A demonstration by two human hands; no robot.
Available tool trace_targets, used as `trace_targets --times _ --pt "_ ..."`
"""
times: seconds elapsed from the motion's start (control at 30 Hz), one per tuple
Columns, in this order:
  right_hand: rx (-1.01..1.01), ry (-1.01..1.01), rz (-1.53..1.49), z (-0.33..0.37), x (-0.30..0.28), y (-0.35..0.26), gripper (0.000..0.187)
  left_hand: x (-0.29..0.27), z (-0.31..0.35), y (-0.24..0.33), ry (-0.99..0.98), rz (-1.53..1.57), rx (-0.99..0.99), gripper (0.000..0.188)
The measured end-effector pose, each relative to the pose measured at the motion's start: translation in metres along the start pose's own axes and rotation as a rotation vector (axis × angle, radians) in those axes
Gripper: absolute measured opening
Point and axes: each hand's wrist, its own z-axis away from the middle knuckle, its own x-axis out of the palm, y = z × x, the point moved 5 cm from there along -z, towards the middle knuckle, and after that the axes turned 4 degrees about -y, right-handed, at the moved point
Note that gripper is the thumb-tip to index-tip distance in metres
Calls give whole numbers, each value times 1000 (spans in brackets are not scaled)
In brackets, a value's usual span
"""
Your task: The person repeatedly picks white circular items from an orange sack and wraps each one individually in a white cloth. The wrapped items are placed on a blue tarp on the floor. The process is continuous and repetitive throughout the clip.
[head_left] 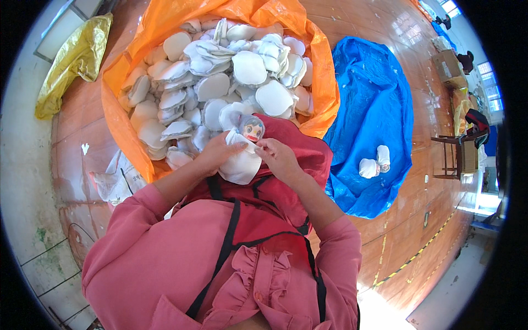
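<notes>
A small doll (252,130) with a printed face, greyish hair and a white padded body is held between my hands over my lap. My left hand (219,153) grips its white fabric body from the left, with the thumb lying across the front. On the right, the fingers of my right hand (275,158) pinch the white fabric just below the face. Right beyond my hands, a large orange bag (323,74) lies wide with its mouth spread. Many flat, rounded white padded pieces (250,68) are heaped inside it.
A blue plastic sheet or bag (366,104) is spread on the tiled floor (352,19) to the right, with a few small white pieces (369,168) on it. A yellow sack (78,63) lies far left, a white sack (118,179) nearer. Cardboard boxes (448,69) and a wooden stool (448,157) stand right.
</notes>
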Motion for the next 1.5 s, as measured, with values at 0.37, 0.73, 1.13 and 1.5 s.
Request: trace_targets --times 0.37,0.73,1.13,1.5 --pt "86 -382 -276 31 17 -6 46 3 -13 -4 -200 -546 23 52" --pt "422 -759 -452 54 38 -6 46 36 5 15 -526 -595 -61 59" --pt "371 -63 -1196 58 61 18 21 48 -28 33 -401 -732 -72 69" --pt "259 4 -1473 62 55 26 44 33 4 22 -219 -907 131 44"
